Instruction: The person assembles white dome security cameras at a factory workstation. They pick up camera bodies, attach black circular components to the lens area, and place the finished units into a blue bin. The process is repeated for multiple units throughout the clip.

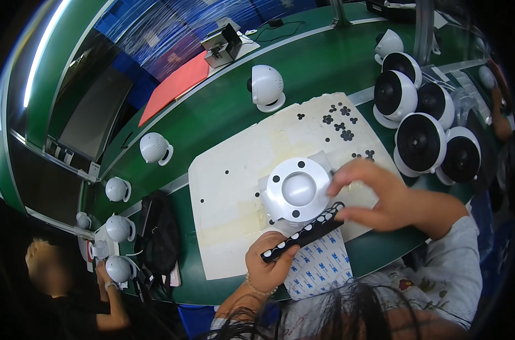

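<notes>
My left hand (268,263) is closed on a black strip (305,233) with a row of white round spots along it. The strip slants up to the right, just below an upturned white round camera base (272,195). Three black round pads show on the base around its domed middle; its right rim is partly hidden by my fingers. My right hand (385,195), slightly blurred, has thumb and forefinger apart, near the base's right rim and the strip's upper end. I see nothing held in it. Below the strip lies a white backing sheet (319,266) with blue print.
A pale board (223,249) bears scattered black pads (346,135). White ball-shaped cameras (419,141) crowd the right; another camera (267,85) stands beyond the board, several more at left. A black bag (158,232) lies left, near a co-worker's hand (103,275).
</notes>
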Available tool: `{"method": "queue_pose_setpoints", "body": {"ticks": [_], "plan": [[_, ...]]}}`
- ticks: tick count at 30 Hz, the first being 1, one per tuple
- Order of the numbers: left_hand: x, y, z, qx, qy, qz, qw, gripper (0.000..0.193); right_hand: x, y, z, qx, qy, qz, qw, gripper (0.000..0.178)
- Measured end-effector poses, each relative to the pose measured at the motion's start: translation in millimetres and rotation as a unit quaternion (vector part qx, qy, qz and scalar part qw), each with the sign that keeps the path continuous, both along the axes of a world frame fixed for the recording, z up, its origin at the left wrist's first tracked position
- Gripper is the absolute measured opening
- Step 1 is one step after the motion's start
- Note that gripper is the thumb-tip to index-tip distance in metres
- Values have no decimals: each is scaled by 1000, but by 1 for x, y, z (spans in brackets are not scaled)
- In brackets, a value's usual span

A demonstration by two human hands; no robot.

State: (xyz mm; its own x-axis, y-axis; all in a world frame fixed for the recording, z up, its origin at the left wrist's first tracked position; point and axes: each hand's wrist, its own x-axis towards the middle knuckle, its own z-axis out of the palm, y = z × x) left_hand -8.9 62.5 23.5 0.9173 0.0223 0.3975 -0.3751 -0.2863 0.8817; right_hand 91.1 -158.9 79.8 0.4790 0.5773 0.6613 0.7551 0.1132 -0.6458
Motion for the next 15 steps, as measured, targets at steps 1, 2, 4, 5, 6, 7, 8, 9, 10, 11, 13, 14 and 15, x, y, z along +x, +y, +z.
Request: {"method": "queue_pose_setpoints", "body": {"ticks": [1,2,4,5,6,7,8,9,10,11,13,14,15], "plan": [[1,-2,0,0,-15,5,1000,13,-6,7,-2,12,-9,13,1000,50],[2,-2,0,23,-23,-2,999,13,-12,12,-5,-11,-34,5,999,48],[2,-1,1,69,-39,-13,997,13,-13,15,-8,-40,-100,32,994,45],[2,-1,2,60,-34,-14,998,14,-13,17,-7,-54,-133,48,988,44],[2,-1,2,51,-29,-15,998,14,-14,14,0,-72,-139,97,983,41],[2,0,1,42,-24,-14,999,15,-15,11,3,-95,-92,128,983,41],[2,2,1,70,-45,-1,997,15,-16,9,5,-118,-45,158,979,41],[1,4,1,98,-65,12,993,16,-16,7,5,-141,3,188,972,40],[1,4,2,125,-87,21,988,17,-14,7,2,-80,-40,148,985,41],[3,2,4,154,-108,39,981,16,-11,8,-4,-19,-83,107,991,42],[6,-3,10,212,-150,74,963,15,-2,10,-7,45,-87,1,995,45],[6,-6,9,223,-158,74,959,16,8,10,-4,47,-47,-64,996,47],[6,-6,9,233,-159,57,958,17,16,16,0,112,73,-60,989,49]]}}
